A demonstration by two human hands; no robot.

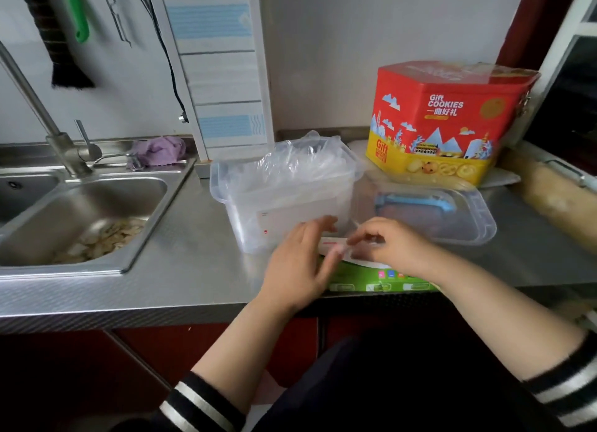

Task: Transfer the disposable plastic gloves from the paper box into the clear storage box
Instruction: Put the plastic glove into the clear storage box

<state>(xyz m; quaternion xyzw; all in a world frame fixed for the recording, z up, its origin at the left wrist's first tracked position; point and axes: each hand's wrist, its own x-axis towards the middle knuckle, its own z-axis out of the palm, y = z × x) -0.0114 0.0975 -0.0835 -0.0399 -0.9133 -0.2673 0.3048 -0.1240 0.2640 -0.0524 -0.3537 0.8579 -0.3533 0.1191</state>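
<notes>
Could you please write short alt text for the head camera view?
Both hands, left hand and right hand, work at a green paper box on a steel counter, before a clear storage box heaped with plastic gloves.

At two o'clock from my hands I read "Gift COOKIES" in white on the red cookie tin (pixel 452 121), with Chinese characters 一曲好礼 under it. On its yellow lower corner "Gift" appears again; other labels are too blurred.

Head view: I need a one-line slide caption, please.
Both hands work at the green paper box beside a clear storage box stuffed with plastic gloves.
</notes>
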